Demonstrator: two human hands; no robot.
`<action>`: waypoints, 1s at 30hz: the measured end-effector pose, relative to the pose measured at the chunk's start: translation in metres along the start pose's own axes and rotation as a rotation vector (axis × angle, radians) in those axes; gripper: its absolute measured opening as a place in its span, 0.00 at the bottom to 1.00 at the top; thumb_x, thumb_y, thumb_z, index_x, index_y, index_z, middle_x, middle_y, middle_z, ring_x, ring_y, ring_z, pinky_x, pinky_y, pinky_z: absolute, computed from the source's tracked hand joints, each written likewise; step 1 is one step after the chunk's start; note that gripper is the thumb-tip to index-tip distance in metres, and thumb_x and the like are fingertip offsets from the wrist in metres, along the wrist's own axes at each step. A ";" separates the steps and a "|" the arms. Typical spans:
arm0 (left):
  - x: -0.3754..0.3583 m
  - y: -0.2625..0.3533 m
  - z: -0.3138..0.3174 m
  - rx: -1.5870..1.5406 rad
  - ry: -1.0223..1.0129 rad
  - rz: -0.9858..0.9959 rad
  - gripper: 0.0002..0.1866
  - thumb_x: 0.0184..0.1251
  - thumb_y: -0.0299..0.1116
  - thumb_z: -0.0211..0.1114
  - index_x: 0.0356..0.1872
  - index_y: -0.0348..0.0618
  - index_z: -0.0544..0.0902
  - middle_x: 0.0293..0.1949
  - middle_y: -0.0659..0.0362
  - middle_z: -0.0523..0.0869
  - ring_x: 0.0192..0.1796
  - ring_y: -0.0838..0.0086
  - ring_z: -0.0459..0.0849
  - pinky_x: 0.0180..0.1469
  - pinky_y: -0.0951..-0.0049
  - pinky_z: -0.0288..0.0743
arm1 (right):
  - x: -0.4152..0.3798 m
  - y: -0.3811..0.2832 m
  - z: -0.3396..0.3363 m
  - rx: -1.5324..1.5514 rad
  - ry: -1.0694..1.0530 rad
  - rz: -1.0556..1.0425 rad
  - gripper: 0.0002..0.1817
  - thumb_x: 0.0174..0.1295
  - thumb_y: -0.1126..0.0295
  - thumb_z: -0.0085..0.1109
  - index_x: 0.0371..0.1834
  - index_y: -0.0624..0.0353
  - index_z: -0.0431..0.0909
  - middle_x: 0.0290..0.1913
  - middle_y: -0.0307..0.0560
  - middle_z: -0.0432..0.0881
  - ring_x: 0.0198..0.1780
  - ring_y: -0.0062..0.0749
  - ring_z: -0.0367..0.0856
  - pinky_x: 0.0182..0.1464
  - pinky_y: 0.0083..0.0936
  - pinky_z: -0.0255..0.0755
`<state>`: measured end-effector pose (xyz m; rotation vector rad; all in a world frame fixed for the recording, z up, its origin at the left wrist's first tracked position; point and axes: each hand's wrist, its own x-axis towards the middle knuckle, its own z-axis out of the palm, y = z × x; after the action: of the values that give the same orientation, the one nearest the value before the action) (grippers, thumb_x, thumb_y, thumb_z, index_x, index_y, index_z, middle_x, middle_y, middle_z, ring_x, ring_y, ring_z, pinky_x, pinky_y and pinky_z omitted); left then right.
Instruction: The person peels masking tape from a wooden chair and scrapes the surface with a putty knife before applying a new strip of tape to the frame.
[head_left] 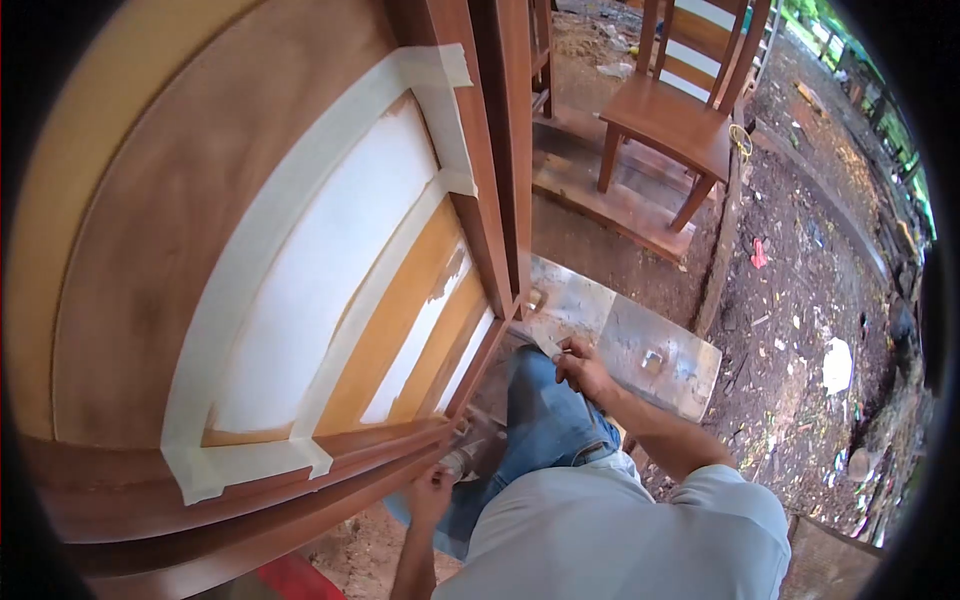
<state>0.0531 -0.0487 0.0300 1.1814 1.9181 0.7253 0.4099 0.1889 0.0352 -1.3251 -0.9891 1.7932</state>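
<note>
My right hand [582,372] is closed in a pinch on a small pale flat piece [545,343], above my knee in blue jeans. At the lower edge of a brown wooden frame [400,450], my left hand [430,495] is closed on a pale greyish thing [460,460], too blurred to name. Beside both hands stands a large panel within that frame, with a white painted area [325,270] bordered by pale masking tape [235,260]. Below the tape run yellow-brown bands [400,310] and narrower white stripes [405,365]. Some brown patches mark the upper white stripe.
A brown wooden chair [670,115] with white back slats stands on boards at the top. Near my right hand lies a stained flat slab [655,350] with a hole. Dirt ground with scattered litter, a red scrap [759,254] and a white piece [837,366] spreads to the right.
</note>
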 end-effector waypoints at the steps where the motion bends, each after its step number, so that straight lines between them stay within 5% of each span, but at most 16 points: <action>1: -0.004 0.015 0.007 -0.103 -0.034 -0.052 0.11 0.76 0.36 0.71 0.45 0.37 0.88 0.33 0.55 0.90 0.35 0.74 0.90 0.41 0.69 0.84 | -0.007 -0.010 0.006 0.034 -0.030 -0.015 0.19 0.69 0.64 0.67 0.58 0.61 0.77 0.27 0.47 0.85 0.17 0.23 0.72 0.19 0.23 0.61; 5: -0.014 0.074 0.007 -0.125 -0.208 -0.170 0.10 0.75 0.34 0.72 0.38 0.36 0.87 0.22 0.61 0.84 0.27 0.81 0.82 0.32 0.73 0.77 | -0.037 -0.050 0.028 0.138 -0.146 -0.065 0.18 0.71 0.64 0.67 0.58 0.58 0.78 0.27 0.45 0.84 0.16 0.20 0.70 0.17 0.19 0.58; 9: -0.016 0.071 0.002 -0.092 -0.244 0.006 0.14 0.75 0.36 0.73 0.33 0.34 0.86 0.19 0.63 0.78 0.25 0.80 0.71 0.29 0.70 0.68 | -0.061 -0.080 0.040 0.218 -0.259 -0.117 0.18 0.73 0.62 0.68 0.59 0.57 0.79 0.28 0.42 0.84 0.18 0.17 0.71 0.18 0.18 0.59; 15: -0.016 0.146 -0.004 -0.319 -0.252 -0.039 0.13 0.80 0.36 0.69 0.38 0.35 0.87 0.28 0.63 0.85 0.31 0.80 0.78 0.35 0.75 0.73 | -0.072 -0.090 0.057 0.272 -0.367 -0.166 0.16 0.73 0.64 0.68 0.59 0.57 0.79 0.32 0.39 0.85 0.24 0.15 0.78 0.20 0.15 0.62; 24: 0.030 0.222 0.027 -0.942 -0.203 0.070 0.17 0.84 0.38 0.63 0.64 0.40 0.83 0.55 0.56 0.88 0.49 0.74 0.87 0.51 0.72 0.82 | -0.090 -0.097 0.058 0.053 -0.478 -0.178 0.09 0.73 0.68 0.69 0.50 0.59 0.82 0.28 0.34 0.82 0.29 0.14 0.80 0.26 0.17 0.66; 30: 0.032 0.201 0.044 -0.928 -0.057 -0.009 0.15 0.81 0.37 0.69 0.58 0.38 0.82 0.45 0.58 0.90 0.44 0.74 0.88 0.50 0.70 0.82 | -0.091 -0.093 0.048 -0.115 -0.506 -0.148 0.07 0.73 0.71 0.67 0.48 0.62 0.82 0.30 0.35 0.82 0.31 0.17 0.81 0.33 0.21 0.73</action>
<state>0.1773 0.0663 0.1518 0.5841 1.2592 1.3516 0.3938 0.1458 0.1659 -0.8425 -1.4361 2.0233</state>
